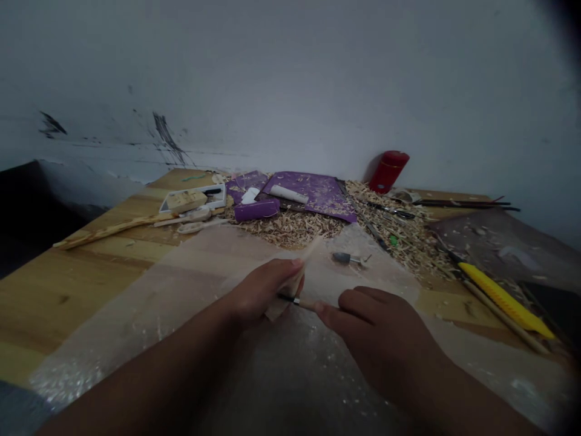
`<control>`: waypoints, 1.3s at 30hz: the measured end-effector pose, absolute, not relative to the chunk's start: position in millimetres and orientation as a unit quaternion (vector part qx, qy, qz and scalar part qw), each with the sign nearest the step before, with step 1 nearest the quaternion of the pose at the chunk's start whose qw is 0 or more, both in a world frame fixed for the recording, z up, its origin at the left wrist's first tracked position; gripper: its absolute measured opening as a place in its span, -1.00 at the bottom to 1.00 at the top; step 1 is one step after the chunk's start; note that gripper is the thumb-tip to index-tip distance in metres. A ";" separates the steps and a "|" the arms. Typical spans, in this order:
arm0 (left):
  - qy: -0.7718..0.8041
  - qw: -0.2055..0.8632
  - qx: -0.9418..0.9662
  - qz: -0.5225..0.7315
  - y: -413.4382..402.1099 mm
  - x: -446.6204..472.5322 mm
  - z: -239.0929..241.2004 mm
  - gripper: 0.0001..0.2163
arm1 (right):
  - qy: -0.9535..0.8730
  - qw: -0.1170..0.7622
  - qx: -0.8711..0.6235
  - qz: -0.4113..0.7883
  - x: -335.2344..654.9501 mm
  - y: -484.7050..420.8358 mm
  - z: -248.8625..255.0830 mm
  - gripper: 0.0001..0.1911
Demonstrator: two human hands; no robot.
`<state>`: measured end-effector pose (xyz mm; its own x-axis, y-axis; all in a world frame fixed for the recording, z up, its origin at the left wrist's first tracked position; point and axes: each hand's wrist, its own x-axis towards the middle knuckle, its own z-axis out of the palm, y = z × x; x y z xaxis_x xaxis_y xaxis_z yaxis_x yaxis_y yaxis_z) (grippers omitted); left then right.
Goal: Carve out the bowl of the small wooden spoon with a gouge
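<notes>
My left hand (269, 284) is wrapped round a pale piece of wood (310, 251) whose thin end points up and away from me. Its wider lower end shows beneath the palm. In my right hand (379, 318) is a carving knife (306, 303) with a light wooden handle and a metal collar. The dark blade reaches left and meets the wood beside my left fingers; its tip is hidden. Just beyond my hands, a small grey-headed tool (347, 258) lies on the clear plastic sheet (181, 290).
Wood shavings (290, 227) heap behind the sheet, around a purple folder (313, 188). A white tray (219, 200) and carved wooden spoons (200, 226) lie left. A red canister (389, 171) leans by the wall. At right lies a yellow-handled tool (503, 297).
</notes>
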<state>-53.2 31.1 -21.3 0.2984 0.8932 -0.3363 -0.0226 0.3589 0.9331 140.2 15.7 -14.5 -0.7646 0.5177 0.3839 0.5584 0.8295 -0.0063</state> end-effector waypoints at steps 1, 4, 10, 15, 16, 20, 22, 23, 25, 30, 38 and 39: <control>0.484 0.663 0.463 0.335 30.8 -53.3 -20.4 -0.64 | -0.942 0.182 -0.278 -0.058 141.5 16.9 -13.8 -0.80; 0.487 0.650 0.488 0.319 30.4 -52.9 -18.4 -0.65 | -0.948 0.181 -0.250 -0.076 143.4 19.7 -10.9 -0.81; 0.490 0.667 0.477 0.296 32.7 -50.4 -20.4 -0.69 | -0.949 0.182 -0.241 -0.093 147.3 23.4 -3.9 -0.82; 0.462 0.729 0.416 0.285 38.2 -54.0 -24.5 -0.67 | -0.927 0.226 -0.300 0.017 161.9 34.0 -5.1 -0.76; 0.447 0.737 0.415 0.291 38.9 -55.1 -24.6 -0.66 | -0.903 0.264 -0.337 0.048 163.1 36.6 -7.6 -0.77; 0.399 0.766 0.442 0.242 36.7 -56.2 -22.4 -0.65 | -0.788 0.399 -0.437 0.171 155.3 43.6 -23.5 -0.89; 0.387 0.775 0.459 0.199 33.8 -54.8 -21.0 -0.71 | -0.769 0.435 -0.414 0.221 148.4 43.8 -30.1 -0.91; 0.381 0.778 0.467 0.180 32.6 -54.1 -20.5 -0.74 | -0.762 0.444 -0.400 0.248 145.7 43.2 -32.1 -0.90; 0.374 0.782 0.473 0.158 31.6 -54.1 -20.0 -0.79 | -0.755 0.427 -0.394 0.305 143.2 42.1 -33.7 -0.90; 0.341 0.779 0.443 0.283 34.9 -59.7 -17.3 -0.78 | -0.730 0.388 -0.456 0.329 147.2 45.5 -35.4 -0.91; 0.352 0.653 0.450 0.497 29.7 -42.5 -23.6 -0.68 | -0.730 0.404 -0.485 0.263 126.2 26.9 -34.2 -0.90; 0.377 0.636 0.463 0.490 28.7 -40.9 -24.9 -0.75 | -0.752 0.392 -0.468 0.251 123.7 23.5 -33.0 -0.91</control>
<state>-40.9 28.7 -24.9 0.2357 0.9715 -0.0263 -0.2736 0.0923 0.9574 123.7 23.5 -33.0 -0.2556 0.8994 0.3546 0.5066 0.4370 -0.7432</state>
